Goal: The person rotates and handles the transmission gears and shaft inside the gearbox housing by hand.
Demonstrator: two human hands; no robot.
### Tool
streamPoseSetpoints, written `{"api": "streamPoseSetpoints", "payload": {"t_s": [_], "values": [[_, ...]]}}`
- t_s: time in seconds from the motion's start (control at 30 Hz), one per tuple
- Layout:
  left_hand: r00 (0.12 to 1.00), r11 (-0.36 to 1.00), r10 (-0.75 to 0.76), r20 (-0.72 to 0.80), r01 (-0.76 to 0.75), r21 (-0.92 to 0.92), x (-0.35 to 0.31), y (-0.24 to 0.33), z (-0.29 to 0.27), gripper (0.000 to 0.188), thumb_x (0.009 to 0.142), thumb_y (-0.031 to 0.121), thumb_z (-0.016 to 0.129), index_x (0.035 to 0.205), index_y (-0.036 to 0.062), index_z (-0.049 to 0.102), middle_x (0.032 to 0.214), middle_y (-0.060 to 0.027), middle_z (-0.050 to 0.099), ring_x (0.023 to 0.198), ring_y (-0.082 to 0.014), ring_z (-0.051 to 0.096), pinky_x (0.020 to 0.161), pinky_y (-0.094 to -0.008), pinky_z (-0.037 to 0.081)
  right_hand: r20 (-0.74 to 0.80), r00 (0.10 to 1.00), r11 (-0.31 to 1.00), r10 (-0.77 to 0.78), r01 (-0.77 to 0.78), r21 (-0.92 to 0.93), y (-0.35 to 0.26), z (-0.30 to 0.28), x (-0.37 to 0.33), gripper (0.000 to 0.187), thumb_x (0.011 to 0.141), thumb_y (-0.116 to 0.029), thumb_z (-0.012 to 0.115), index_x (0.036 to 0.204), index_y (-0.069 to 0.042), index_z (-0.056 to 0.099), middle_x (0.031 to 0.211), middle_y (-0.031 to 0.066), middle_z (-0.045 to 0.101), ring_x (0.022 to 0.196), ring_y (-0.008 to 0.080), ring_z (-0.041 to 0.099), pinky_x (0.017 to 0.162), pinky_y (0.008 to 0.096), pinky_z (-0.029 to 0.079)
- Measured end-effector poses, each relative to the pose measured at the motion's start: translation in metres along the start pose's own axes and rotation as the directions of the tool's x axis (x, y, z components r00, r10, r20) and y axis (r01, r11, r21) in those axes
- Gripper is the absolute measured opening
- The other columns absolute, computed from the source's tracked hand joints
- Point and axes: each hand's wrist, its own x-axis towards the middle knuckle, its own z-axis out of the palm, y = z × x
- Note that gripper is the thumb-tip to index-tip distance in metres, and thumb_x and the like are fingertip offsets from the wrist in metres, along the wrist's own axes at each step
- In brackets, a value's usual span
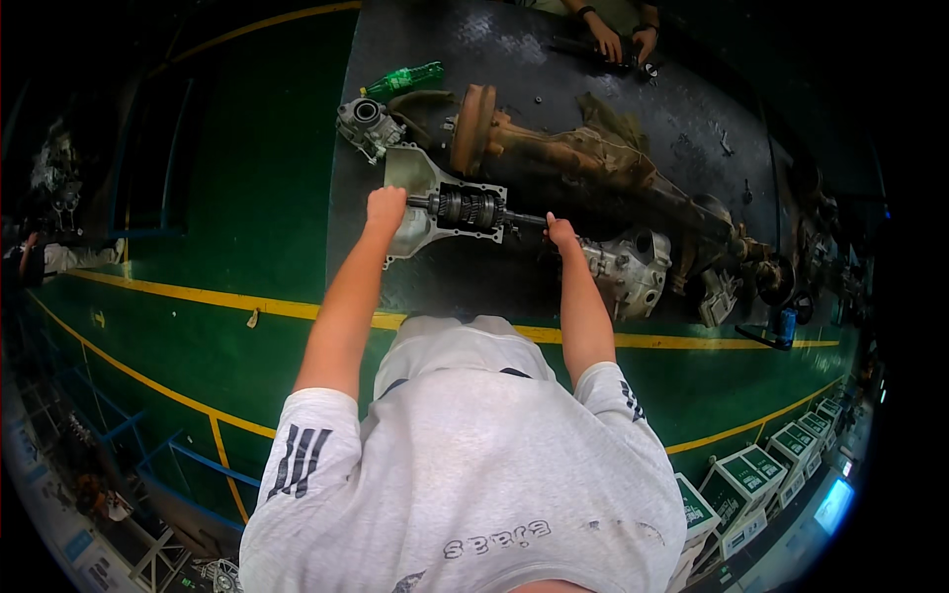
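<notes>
A gear shaft (pixel 467 208) with several dark toothed gears lies lengthwise in or just over the open half of a silver gearbox housing (pixel 413 170). At its left end, my left hand (pixel 387 208) is closed round the thin shaft beside the bell-shaped part of the housing. My right hand (pixel 560 230) grips the longer right end, past the housing's edge, with the thumb on top. How far the gears sit down in the housing I cannot tell. Near my right wrist rests another silver gearbox casing (pixel 633 272).
Behind the housing lies a rusty axle (pixel 554 148). A silver casting (pixel 368 127) and a green bottle (pixel 405 79) stand at the dark bench's (pixel 348 247) left edge. Across the bench, another person's hands (pixel 623 44) handle a dark part. More metal parts (pixel 717 296) lie at the right.
</notes>
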Motion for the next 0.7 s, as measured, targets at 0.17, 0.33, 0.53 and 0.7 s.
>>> {"api": "streamPoseSetpoints", "payload": {"t_s": [0.17,0.33,0.53,0.7], "values": [[0.986,0.964,-0.046,-0.160,0.002,-0.266,-0.004,0.059,-0.026,0.030,0.073,0.018,0.070,0.102,0.0111,0.063,0.106,-0.0122,0.063,0.106,-0.0289,0.057,0.091,-0.0430,0.041,-0.025,1.000,1.000,-0.003,0.002,-0.027,0.007,0.008,-0.001,0.060,0.094,-0.055,0.039,0.089,-0.003,0.069,0.087,0.0139,0.070,0.095,0.0344,0.063,0.085,0.0440,0.045],[0.989,0.919,0.080,-0.128,-0.122,-0.375,-0.013,0.080,-0.006,0.068,0.060,0.025,0.083,0.122,0.0198,0.058,0.131,-0.0066,0.046,0.125,-0.0259,0.037,0.098,-0.0422,0.035,-0.163,0.985,0.998,-0.063,0.064,0.004,-0.006,0.011,-0.017,0.050,0.095,-0.047,0.044,0.104,-0.002,0.063,0.088,0.0137,0.070,0.089,0.0286,0.065,0.083,0.0393,0.046],[0.981,0.899,0.137,-0.140,-0.182,-0.398,-0.012,0.072,-0.005,0.066,0.062,0.018,0.082,0.123,0.0231,0.057,0.128,-0.0027,0.049,0.123,-0.0268,0.040,0.099,-0.0427,0.034,-0.196,0.975,0.987,-0.107,0.128,0.095,0.008,0.008,-0.016,0.041,0.093,-0.039,0.051,0.109,-0.003,0.062,0.098,0.0155,0.068,0.101,0.0293,0.062,0.086,0.0386,0.046],[0.983,0.899,0.137,-0.125,-0.176,-0.400,-0.013,0.069,-0.001,0.067,0.063,0.016,0.082,0.125,0.0229,0.056,0.127,-0.0015,0.051,0.123,-0.0278,0.040,0.100,-0.0441,0.034,-0.264,0.953,0.986,-0.148,0.162,0.032,-0.009,0.005,-0.035,0.046,0.089,-0.036,0.060,0.120,-0.003,0.056,0.112,0.0176,0.063,0.109,0.0338,0.057,0.092,0.0411,0.044]]}}
